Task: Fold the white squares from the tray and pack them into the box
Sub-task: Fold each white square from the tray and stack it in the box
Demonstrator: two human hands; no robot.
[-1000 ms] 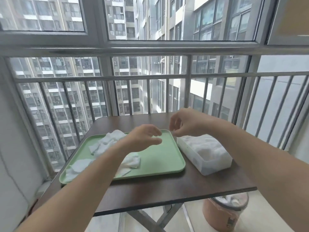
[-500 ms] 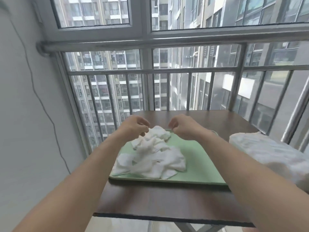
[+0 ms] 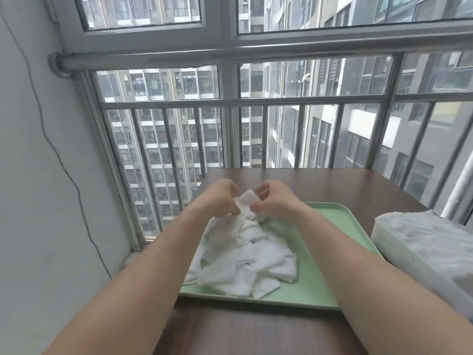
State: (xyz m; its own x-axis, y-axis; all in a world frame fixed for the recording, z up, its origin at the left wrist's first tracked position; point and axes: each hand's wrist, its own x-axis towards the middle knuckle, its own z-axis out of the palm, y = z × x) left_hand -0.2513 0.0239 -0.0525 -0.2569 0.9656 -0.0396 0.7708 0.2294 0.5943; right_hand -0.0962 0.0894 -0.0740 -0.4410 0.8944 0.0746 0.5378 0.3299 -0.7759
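Converged since the earlier frame, left grip (image 3: 218, 199) and right grip (image 3: 277, 201) now meet. Surface (image 3: 345, 185) carries the green tray (image 3: 320, 283); box (image 3: 422, 242) stands just beside its right edge, keeping transfers short. Loose white squares (image 3: 245, 262) heap on the tray's left half. Both grips pinch one raised square (image 3: 247, 203), clear of the heap for folding.

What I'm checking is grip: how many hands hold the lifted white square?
2. The left hand pinches the white square on its left; the right hand, on its right.
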